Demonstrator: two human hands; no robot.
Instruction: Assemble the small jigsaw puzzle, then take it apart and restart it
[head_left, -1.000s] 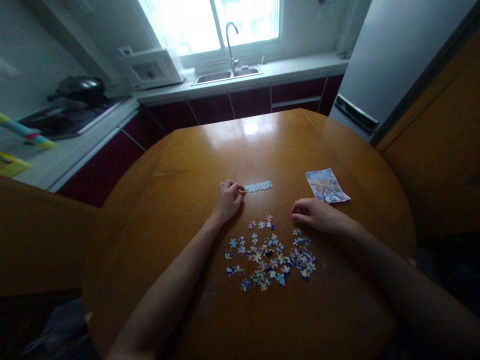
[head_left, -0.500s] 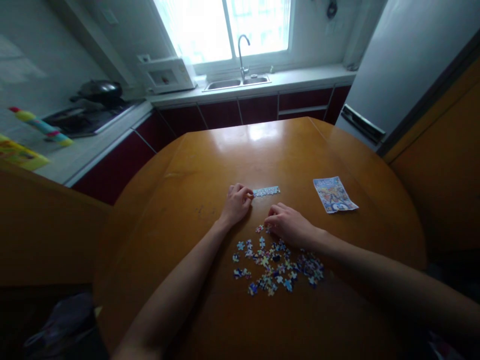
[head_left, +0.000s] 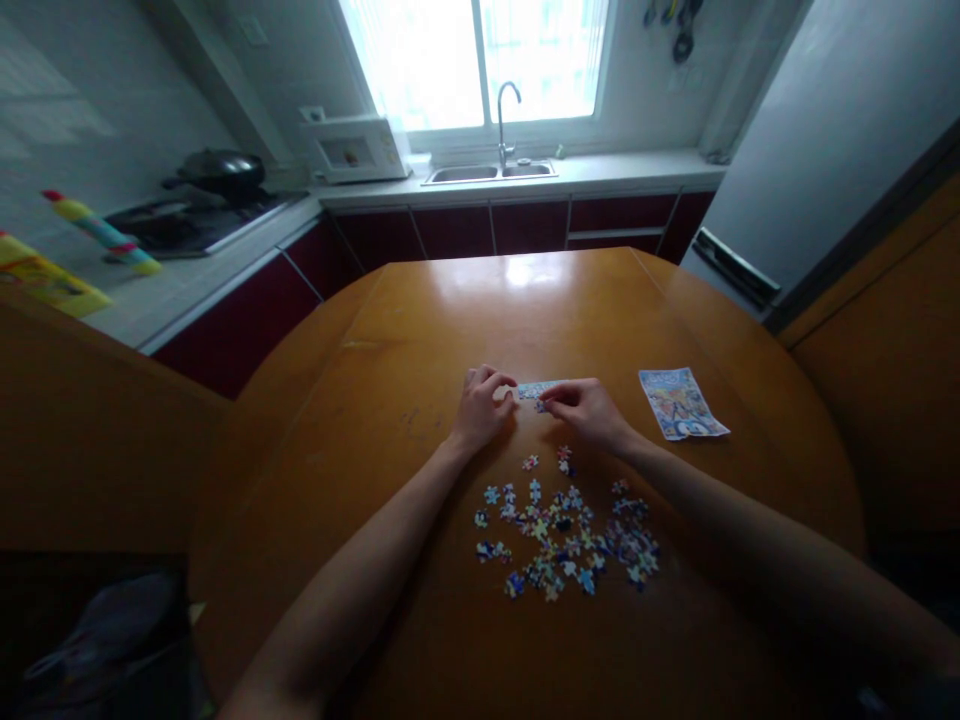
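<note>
A short joined strip of puzzle pieces [head_left: 534,389] lies on the round wooden table [head_left: 420,330]. My left hand [head_left: 484,405] rests curled on the table with its fingertips pinching the strip's left end. My right hand [head_left: 589,408] is closed in a pinch on a single puzzle piece [head_left: 539,404] held against the strip's lower edge. Several loose puzzle pieces [head_left: 566,535] lie scattered on the table, nearer to me than both hands.
A printed picture sheet [head_left: 681,403] lies on the table right of my right hand. Behind the table run a counter with a sink and tap [head_left: 491,170], a white microwave [head_left: 356,148], a hob with a dark pan [head_left: 219,170] and a grey fridge [head_left: 810,140].
My right hand moved left from beside the picture sheet, reached the loose pieces, then came up to the strip with a piece. My left hand stayed on the strip's end.
</note>
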